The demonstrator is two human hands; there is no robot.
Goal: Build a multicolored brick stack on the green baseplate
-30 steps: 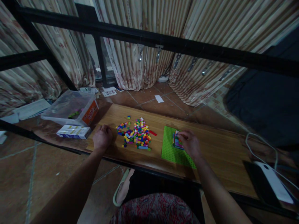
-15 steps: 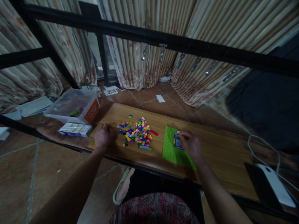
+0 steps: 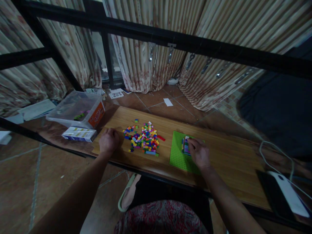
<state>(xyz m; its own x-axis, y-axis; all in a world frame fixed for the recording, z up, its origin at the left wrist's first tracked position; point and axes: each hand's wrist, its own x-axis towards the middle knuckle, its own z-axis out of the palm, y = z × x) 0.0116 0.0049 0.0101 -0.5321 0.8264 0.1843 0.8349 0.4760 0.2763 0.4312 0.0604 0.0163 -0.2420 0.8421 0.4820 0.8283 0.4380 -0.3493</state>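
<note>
On the right half of the wooden board, my right hand is closed, its fingertips at a small multicoloured block of toy bricks. That block sits on a green studded baseplate. What the fingers pinch, if anything, is hidden. My left hand rests curled on the board's left end, its fingers folded in; I cannot make out whether anything is inside. Between the hands lies a spread pile of small loose bricks in many colours. A long red brick is at the pile's right side.
A clear plastic tub with a few bricks inside stands left of the wooden board, behind a small box. At the right end lie a white device and a cable. A black metal bar crosses above.
My right hand has shifted very slightly over the brick block. My left hand stays in place, and the view has moved a little.
</note>
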